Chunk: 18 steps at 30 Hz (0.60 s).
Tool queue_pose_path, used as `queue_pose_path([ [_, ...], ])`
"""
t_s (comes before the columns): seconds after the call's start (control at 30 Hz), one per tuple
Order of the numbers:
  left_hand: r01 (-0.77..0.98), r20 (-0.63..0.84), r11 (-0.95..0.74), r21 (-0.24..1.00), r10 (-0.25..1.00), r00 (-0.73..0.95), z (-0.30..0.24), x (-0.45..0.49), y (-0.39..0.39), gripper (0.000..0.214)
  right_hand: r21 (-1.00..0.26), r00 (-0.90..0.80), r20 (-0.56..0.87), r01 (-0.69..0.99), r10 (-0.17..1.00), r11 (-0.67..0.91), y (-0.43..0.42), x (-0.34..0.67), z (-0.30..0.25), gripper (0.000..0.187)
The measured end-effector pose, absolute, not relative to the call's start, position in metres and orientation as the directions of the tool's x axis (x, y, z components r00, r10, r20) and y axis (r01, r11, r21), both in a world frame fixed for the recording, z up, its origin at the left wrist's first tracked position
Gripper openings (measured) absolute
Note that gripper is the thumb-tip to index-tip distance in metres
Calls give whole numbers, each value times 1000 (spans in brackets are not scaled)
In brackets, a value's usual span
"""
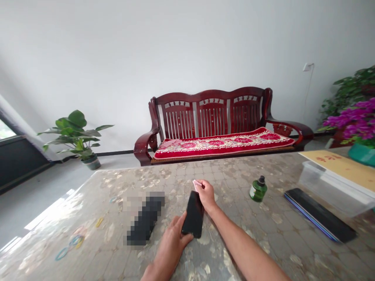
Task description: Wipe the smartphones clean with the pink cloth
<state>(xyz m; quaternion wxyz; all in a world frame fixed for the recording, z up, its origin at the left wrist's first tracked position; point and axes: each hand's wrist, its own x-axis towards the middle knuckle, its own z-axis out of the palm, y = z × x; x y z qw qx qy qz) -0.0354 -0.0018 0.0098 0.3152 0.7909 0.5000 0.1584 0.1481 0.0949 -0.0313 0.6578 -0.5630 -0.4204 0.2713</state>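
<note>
A black smartphone (194, 216) lies on the patterned tablecloth in front of me, its dark face upward. My left hand (172, 238) grips its lower left edge, thumb at the near end and fingers along the side. Pinched in my right hand (206, 196) is a small pale pink piece, perhaps cloth or tissue (196, 183), just beyond the phone's far end. My right hand rests close to the phone's upper right corner. To the left, a dark oblong thing (146, 220) is blurred by pixelation.
A green bottle (258, 189) stands to the right, near stacked phones (320, 214) and a clear plastic box (325, 187). Coloured bands (76, 240) lie at left on the table (117, 226). Beyond it are a wooden bench (211, 117) and a potted plant (77, 134).
</note>
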Motion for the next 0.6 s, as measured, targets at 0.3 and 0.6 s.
queue_pose_path([
  [0.3, 748, -70, -371, 550, 872, 484, 9, -33, -9, 60, -950, 460, 304, 211, 835, 230, 92, 148, -29, 24],
  [0.6, 790, -104, -402, 464, 860, 499, 22, -27, -13, 45, -939, 365, 301, 273, 881, 208, 86, 167, -19, 32],
])
